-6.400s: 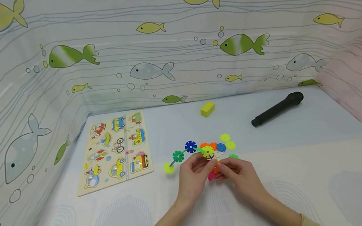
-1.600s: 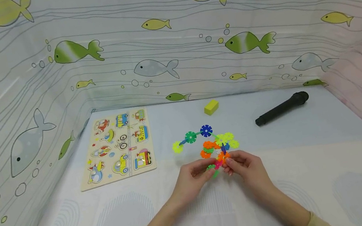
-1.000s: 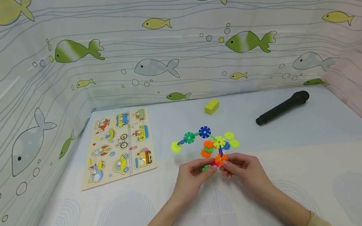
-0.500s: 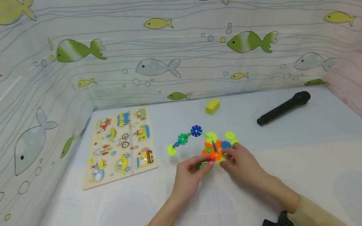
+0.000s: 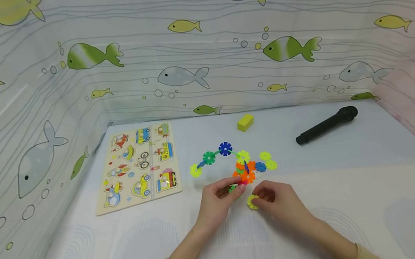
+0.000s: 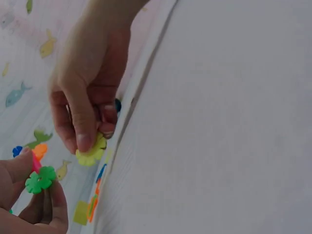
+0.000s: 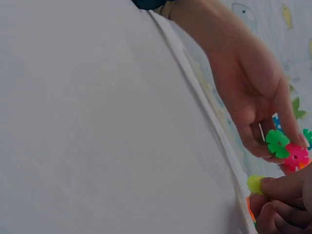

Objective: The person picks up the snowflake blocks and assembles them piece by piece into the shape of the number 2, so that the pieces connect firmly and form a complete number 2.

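A chain of colourful snowflake discs (image 5: 237, 161) arches over the pale cloth, with blue, green, yellow and orange pieces. My left hand (image 5: 233, 187) pinches its near end, where a green disc (image 7: 277, 143) joins a pink disc (image 7: 296, 157). The left hand (image 6: 34, 190) shows the same green disc (image 6: 40, 179) between its fingers. My right hand (image 5: 257, 199) pinches a single loose yellow disc (image 5: 252, 202) just to the right of that end, apart from the chain. The yellow disc (image 6: 91, 152) sits between thumb and fingertips of the right hand (image 6: 90, 141).
A wooden vehicle puzzle board (image 5: 136, 168) lies at the left. A yellow block (image 5: 245, 122) and a black microphone-shaped object (image 5: 326, 124) lie farther back. A few loose discs (image 5: 268, 160) lie right of the chain. Fish-print cloth walls (image 5: 180, 61) enclose the surface.
The right hand went forward to the loose discs beside the chain and came back toward me with one yellow disc. The left hand kept hold of the chain's near end.
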Motion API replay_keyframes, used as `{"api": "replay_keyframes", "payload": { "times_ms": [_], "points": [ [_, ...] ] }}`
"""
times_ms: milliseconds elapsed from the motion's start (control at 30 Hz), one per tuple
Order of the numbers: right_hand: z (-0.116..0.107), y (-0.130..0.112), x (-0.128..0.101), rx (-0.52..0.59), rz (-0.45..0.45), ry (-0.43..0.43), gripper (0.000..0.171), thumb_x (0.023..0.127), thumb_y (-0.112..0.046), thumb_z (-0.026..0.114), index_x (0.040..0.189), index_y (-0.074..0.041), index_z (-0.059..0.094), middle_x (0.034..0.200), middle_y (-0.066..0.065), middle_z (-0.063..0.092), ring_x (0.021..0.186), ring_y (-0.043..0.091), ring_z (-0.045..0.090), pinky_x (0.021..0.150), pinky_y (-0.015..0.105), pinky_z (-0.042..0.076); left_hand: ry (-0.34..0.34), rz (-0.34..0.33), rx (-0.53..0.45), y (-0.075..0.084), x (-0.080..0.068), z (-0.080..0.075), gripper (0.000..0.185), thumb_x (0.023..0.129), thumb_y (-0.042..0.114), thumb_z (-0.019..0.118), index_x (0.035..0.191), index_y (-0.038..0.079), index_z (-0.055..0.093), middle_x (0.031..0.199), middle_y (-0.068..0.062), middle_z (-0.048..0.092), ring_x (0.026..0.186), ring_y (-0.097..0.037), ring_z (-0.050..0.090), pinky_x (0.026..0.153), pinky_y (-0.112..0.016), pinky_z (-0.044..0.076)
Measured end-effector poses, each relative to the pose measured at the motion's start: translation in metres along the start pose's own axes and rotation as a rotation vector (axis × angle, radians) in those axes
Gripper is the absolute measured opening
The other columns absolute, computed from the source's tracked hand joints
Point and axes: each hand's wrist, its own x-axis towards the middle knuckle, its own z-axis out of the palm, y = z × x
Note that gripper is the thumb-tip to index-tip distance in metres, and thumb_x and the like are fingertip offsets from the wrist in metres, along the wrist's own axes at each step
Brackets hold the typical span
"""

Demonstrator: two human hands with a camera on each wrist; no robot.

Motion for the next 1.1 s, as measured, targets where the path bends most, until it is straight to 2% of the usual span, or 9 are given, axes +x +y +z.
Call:
{"api": "replay_keyframes", "payload": {
  "times_ms": [167, 300, 533, 667, 867, 1100],
  "points": [
    [0.006, -0.001, -0.008, 0.176, -0.025, -0.125, 0.018, 0.091, -0.022, 0.074, 0.091, -0.008, 0.063, 0.077, 0.002, 0.070, 0.064, 0.017, 0.065, 0.062, 0.025, 0.056, -0.003, 0.005, 0.013, 0.001, -0.001, 0.001, 0.028, 0.092, 0.020, 0.074, 0.118, 0.010, 0.074, 0.117, -0.008, 0.072, 0.105, -0.020, 0.068, 0.085, -0.017, 0.054],
    [0.009, -0.001, -0.012, 0.284, -0.082, -0.215, 0.023, 0.095, -0.022, 0.069, 0.094, -0.004, 0.055, 0.081, 0.007, 0.074, 0.064, 0.022, 0.070, 0.067, 0.028, 0.059, -0.006, -0.003, 0.017, 0.003, -0.002, 0.001, 0.026, 0.091, 0.020, 0.074, 0.116, 0.013, 0.075, 0.115, -0.004, 0.072, 0.102, -0.017, 0.068, 0.086, -0.018, 0.054],
    [0.011, 0.003, -0.012, 0.408, -0.064, -0.179, 0.023, 0.093, -0.015, 0.071, 0.097, 0.001, 0.056, 0.087, 0.015, 0.074, 0.072, 0.026, 0.073, 0.072, 0.030, 0.061, -0.035, 0.016, 0.016, 0.004, -0.003, 0.004, 0.026, 0.091, 0.019, 0.074, 0.116, 0.011, 0.074, 0.113, -0.006, 0.073, 0.097, -0.018, 0.070, 0.085, -0.019, 0.055],
    [0.013, 0.006, -0.012, 0.416, -0.074, -0.168, 0.021, 0.093, -0.016, 0.072, 0.097, 0.000, 0.059, 0.086, 0.015, 0.074, 0.069, 0.026, 0.072, 0.070, 0.032, 0.062, -0.033, 0.016, 0.025, 0.004, -0.003, 0.005, 0.025, 0.092, 0.020, 0.073, 0.116, 0.012, 0.073, 0.114, -0.006, 0.072, 0.098, -0.018, 0.069, 0.085, -0.019, 0.055],
    [0.015, 0.007, -0.015, 0.390, -0.126, -0.160, 0.022, 0.096, -0.019, 0.069, 0.090, -0.003, 0.055, 0.086, 0.013, 0.075, 0.058, 0.024, 0.067, 0.057, 0.035, 0.059, -0.018, 0.019, 0.017, 0.003, -0.002, 0.004, 0.025, 0.094, 0.022, 0.071, 0.117, 0.012, 0.072, 0.115, -0.006, 0.071, 0.101, -0.019, 0.070, 0.088, -0.019, 0.055],
    [0.017, 0.007, -0.015, 0.320, -0.136, -0.140, 0.020, 0.095, -0.018, 0.070, 0.090, -0.005, 0.055, 0.081, 0.008, 0.073, 0.061, 0.021, 0.067, 0.066, 0.026, 0.059, -0.006, 0.017, -0.026, 0.003, -0.001, 0.006, 0.025, 0.094, 0.020, 0.071, 0.118, 0.010, 0.071, 0.116, -0.008, 0.069, 0.103, -0.021, 0.070, 0.090, -0.021, 0.055]
  ]
}}
